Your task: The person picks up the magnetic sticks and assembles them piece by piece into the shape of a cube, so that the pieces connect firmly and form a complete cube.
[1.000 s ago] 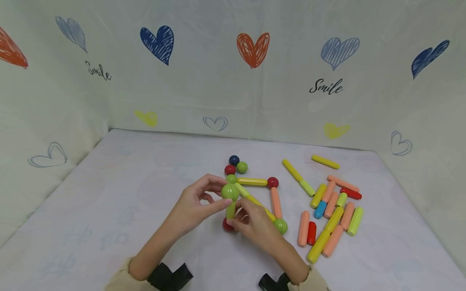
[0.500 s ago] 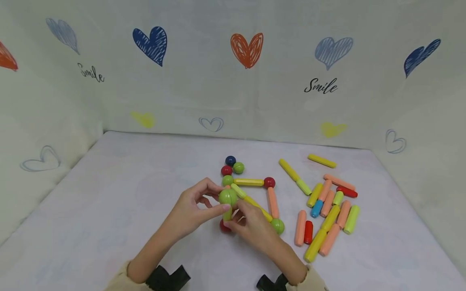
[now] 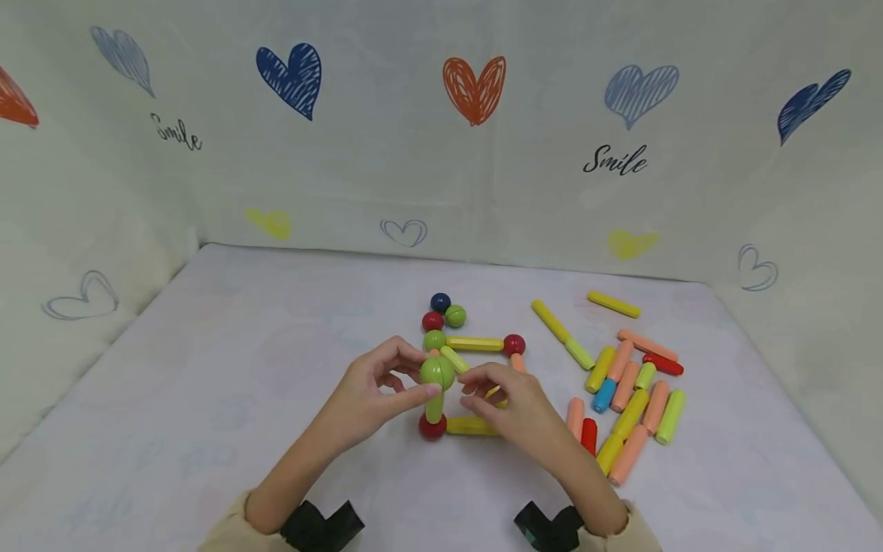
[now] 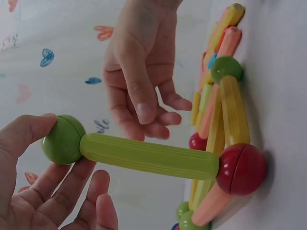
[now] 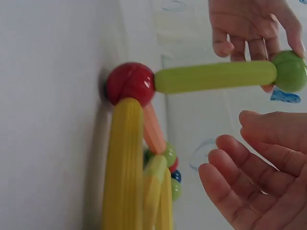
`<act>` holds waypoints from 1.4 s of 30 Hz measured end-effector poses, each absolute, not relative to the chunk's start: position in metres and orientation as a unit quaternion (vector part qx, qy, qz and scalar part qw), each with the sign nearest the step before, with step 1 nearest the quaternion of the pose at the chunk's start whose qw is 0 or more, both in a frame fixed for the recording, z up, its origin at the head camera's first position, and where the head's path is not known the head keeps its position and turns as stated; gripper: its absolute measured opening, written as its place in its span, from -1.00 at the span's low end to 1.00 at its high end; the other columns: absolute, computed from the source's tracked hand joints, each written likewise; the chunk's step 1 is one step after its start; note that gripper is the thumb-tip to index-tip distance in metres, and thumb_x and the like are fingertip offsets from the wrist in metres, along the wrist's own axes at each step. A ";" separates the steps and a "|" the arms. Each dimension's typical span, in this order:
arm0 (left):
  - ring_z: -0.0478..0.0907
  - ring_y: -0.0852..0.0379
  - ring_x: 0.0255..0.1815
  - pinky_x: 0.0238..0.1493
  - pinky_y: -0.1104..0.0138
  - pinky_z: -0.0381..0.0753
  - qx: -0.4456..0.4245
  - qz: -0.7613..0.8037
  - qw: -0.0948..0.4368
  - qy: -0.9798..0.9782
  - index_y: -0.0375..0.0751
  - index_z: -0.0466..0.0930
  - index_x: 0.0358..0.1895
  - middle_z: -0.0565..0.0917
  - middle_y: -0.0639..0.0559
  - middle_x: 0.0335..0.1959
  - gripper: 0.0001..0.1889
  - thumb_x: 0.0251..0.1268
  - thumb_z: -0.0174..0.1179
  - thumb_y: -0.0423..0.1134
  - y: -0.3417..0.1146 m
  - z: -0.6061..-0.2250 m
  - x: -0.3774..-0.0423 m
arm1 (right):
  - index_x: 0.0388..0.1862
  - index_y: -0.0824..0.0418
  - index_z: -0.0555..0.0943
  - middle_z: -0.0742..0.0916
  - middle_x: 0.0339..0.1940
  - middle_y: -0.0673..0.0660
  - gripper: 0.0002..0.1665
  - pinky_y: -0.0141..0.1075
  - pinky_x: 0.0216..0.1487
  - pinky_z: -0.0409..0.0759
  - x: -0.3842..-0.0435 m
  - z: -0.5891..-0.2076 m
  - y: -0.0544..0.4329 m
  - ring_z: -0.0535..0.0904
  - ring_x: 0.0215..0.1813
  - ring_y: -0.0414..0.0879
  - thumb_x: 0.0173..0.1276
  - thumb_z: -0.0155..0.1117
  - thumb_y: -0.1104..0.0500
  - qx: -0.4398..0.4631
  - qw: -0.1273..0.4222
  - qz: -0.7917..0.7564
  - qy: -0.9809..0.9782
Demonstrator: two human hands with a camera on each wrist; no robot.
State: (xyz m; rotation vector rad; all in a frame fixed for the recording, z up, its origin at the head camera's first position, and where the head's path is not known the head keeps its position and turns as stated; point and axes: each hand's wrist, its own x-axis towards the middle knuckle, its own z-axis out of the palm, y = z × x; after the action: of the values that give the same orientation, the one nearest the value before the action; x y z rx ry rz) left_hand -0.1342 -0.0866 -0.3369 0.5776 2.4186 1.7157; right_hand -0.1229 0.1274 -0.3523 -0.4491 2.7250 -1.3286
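My left hand (image 3: 379, 387) pinches a green ball (image 3: 438, 372) between thumb and fingers. Below that ball a light green ribbed stick (image 4: 148, 155) stands up from a red ball (image 4: 241, 169) at the near left corner of a frame of sticks and balls on the table. My right hand (image 3: 517, 402) is beside the stick, fingers loosely bent and holding nothing. From the red ball run a yellow stick (image 5: 123, 165) and an orange stick (image 5: 153, 128). The frame's far side is another yellow stick (image 3: 474, 344) between a green ball (image 3: 434, 340) and a red one; my right hand hides its near right corner.
Behind the frame sit a dark blue ball (image 3: 440, 303), a red ball (image 3: 432, 321) and a green ball (image 3: 455, 315). Several loose sticks, including a blue one (image 3: 604, 395), lie at the right. A cloth backdrop (image 3: 372, 169) with printed hearts rises behind the table.
My right hand has let go of the green stick and moved to the right, uncovering the red ball and the near yellow stick. My left hand keeps its pinch on the green ball.
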 end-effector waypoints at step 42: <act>0.56 -0.03 -0.46 -0.45 0.40 0.44 0.169 0.588 0.108 0.784 -0.19 0.42 0.01 0.57 -0.10 -0.10 -0.65 0.18 0.25 -0.20 -0.083 -0.334 -0.133 | -0.50 0.18 0.54 0.51 -0.73 0.06 -0.46 -0.38 -0.59 0.29 -0.114 -0.368 0.232 0.41 -0.66 -0.10 0.08 0.29 -0.29 0.119 0.192 -0.209 0.951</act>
State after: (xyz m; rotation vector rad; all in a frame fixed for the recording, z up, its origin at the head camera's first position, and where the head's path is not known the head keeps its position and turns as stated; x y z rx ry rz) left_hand -0.1334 -0.0834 -0.3340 0.4963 2.3064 1.7301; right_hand -0.1143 0.2318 -0.3684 0.3344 2.6709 -0.5878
